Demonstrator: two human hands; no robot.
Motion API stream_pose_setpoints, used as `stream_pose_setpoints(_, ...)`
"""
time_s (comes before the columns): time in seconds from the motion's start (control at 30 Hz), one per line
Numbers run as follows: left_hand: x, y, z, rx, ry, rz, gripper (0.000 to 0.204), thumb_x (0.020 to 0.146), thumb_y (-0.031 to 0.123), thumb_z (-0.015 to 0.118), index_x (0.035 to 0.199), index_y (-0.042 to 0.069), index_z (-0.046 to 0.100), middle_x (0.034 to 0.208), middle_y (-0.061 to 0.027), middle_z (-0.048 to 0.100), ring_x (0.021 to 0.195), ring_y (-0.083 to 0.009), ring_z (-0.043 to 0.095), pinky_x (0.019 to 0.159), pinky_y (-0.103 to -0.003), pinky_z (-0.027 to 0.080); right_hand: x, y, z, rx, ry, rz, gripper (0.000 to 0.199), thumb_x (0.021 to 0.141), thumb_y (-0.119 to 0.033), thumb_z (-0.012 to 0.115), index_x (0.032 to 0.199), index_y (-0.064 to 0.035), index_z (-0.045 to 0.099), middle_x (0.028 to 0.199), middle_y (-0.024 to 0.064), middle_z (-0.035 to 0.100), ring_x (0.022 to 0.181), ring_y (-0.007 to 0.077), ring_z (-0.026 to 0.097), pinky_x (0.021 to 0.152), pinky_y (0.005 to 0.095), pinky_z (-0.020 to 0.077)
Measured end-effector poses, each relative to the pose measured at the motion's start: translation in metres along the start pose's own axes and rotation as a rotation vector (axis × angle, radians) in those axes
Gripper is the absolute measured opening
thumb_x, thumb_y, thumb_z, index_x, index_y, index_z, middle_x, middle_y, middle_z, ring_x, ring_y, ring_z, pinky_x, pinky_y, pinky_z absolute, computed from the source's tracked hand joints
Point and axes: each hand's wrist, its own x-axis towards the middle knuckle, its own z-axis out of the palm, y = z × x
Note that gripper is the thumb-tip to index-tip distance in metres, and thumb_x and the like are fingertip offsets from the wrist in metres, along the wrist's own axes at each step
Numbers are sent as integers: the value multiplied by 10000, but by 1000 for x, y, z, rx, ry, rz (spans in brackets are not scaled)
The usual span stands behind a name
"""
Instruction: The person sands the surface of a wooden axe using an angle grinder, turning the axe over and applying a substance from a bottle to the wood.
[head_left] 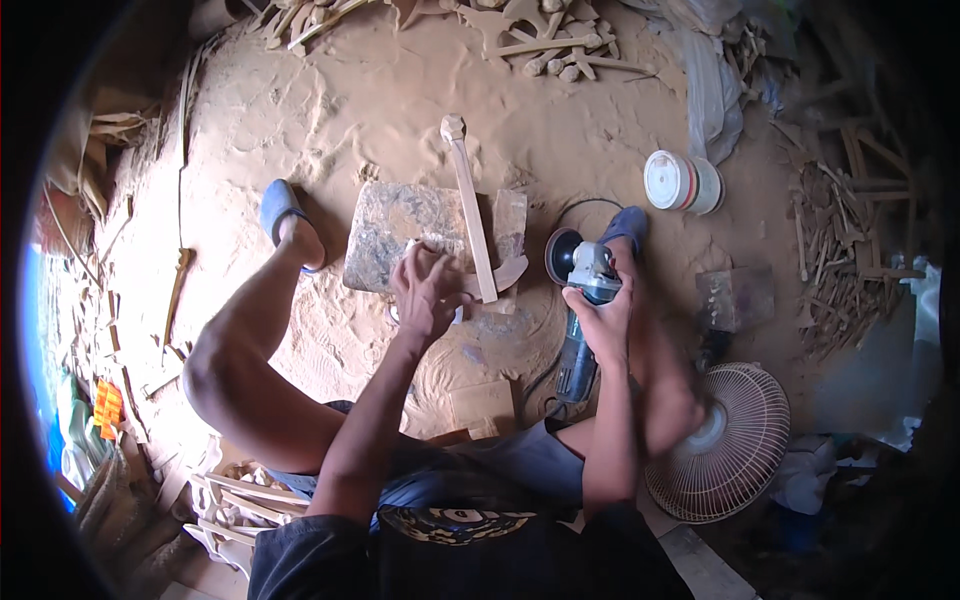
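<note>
My left hand (pixel 428 292) is closed, fingers bent, at the inner end of a pale curved wooden piece (pixel 508 274); the hand hides part of its grip. Across that piece lies a straight wooden stick (pixel 468 205) with a faceted knob at its far end. Beneath them is a worn, stained block (pixel 385 225). To the right, my right hand (pixel 604 312) is wrapped round the head end of a teal and grey angle grinder (pixel 577 355). Its round dark disc (pixel 563 254) faces left, toward the wood, apart from it. Whether the disc spins I cannot tell.
Sawdust covers the floor. A white tub (pixel 684 182) lies beyond my right foot, and a round fan (pixel 722 443) stands by my right knee. Carved wood pieces (pixel 550 42) are heaped at the far side, with wood scraps (pixel 838 235) at the right. The grinder's cord (pixel 545 375) runs nearby.
</note>
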Motion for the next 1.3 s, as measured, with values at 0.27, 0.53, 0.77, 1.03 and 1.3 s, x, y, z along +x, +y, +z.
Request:
stream_pose_setpoints(0.27,4,-88,-34,-571,-267,-526,805,840,301,964,1350,-176,563,1171,-221,710,952,-264,682,797,-373,564,-25,-32,8,-68,-22,-162,847,768,-237,925,1434,-42,440,1187,223,728,1074,339,748,953,444,572)
stream_pose_setpoints(0.53,29,-43,-68,-723,-60,-378,419,949,247,877,1129,-77,681,1009,-144,797,786,-167,750,641,-273,597,-37,-38,10,-265,-135,15,923,786,-223,876,1528,-49,355,1252,288,687,1123,461,707,980,506,553)
stream_pose_setpoints(0.77,30,-1,-83,-727,-24,-203,453,960,281,864,1152,-34,602,973,-149,773,754,-207,765,585,-307,615,-40,-10,29,-345,-153,-187,1029,798,-279,854,1610,-12,281,1351,340,640,1218,510,657,1023,547,534)
stream_pose_setpoints(1.03,37,9,-89,-562,-57,-90,426,943,287,880,1085,-29,630,838,-144,765,663,-154,714,594,-310,551,-38,-25,38,-286,-242,-81,1041,807,-278,817,1629,59,275,1466,343,578,1326,473,610,1118,502,496)
stream_pose_setpoints(1.3,40,11,-96,-514,-87,-105,437,947,310,876,1045,-33,624,800,-148,757,623,-148,683,570,-301,531,-31,-24,43,-336,-276,-58,1016,773,-309,850,1583,46,351,1435,334,593,1306,480,612,1105,521,498)
